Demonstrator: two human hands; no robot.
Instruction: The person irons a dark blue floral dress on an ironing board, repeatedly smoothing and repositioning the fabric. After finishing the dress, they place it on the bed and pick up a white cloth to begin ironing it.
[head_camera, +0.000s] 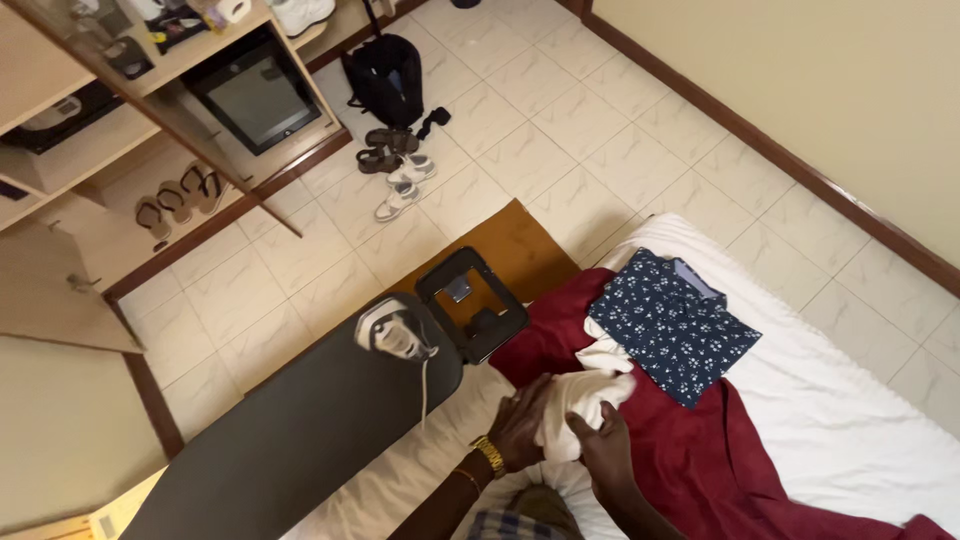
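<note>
Both hands are seen low in the frame, close together, clamped on a crumpled white cloth garment (590, 395). The left hand (522, 422), with a gold-coloured wristwatch (489, 455) and a thin bangle at the wrist, is pressed against the garment's left side with the fingers curled into the fabric. The right hand (603, 446) is closed around the garment's lower end from beneath.

The white garment is held just above a dark red cloth (700, 450) that is spread over a bed with a white sheet (850, 420). The garment's upper end is touching the near corner of a folded navy-blue shirt with a small white floral print (672, 325), which is laid flat on the red cloth and partly on the sheet.

Just left of the hands, a dark grey ironing board (300, 440) is set slantwise, its end overlapping the bed's edge. An iron (396, 335) is rested on the board, with its white cord trailing down over the board's surface. A black metal iron rest (470, 300) is fixed at the board's end.

Farther off on the pale tiled floor (560, 150), a black backpack (385, 80), sandals and white sneakers (400, 180) are gathered near a wooden shelf unit (150, 120).
</note>
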